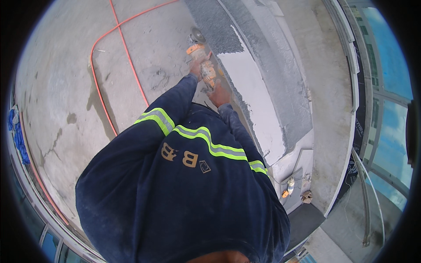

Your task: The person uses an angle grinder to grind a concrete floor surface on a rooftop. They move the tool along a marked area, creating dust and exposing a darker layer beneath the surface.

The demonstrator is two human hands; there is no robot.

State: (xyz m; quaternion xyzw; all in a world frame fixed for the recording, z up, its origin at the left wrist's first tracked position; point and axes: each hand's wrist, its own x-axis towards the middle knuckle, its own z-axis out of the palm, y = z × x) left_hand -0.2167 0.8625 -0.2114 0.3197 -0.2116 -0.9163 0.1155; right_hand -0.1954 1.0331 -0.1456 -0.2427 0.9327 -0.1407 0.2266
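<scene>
An orange angle grinder [208, 72], coated in pale dust, is held lengthwise in front of me. My left hand [196, 69] is wrapped round its front part, close behind the head. The rear end of the body is gripped by my right hand [219, 93]. At the far end, the round grinding disc [197, 36] sits beside the left edge of a long grey stone slab [206, 19]. I cannot tell whether the disc touches the slab. A ragged white patch [258, 103] covers part of the slab, right of my hands.
Orange-red hoses [131, 65] cross on the concrete floor [57, 87] at the left. A small orange-and-white object [289, 186] lies on a grey board at the right, near a brown lump [307, 196]. Blue sheeting [19, 142] lies at the far left. Windows [394, 79] line the right side.
</scene>
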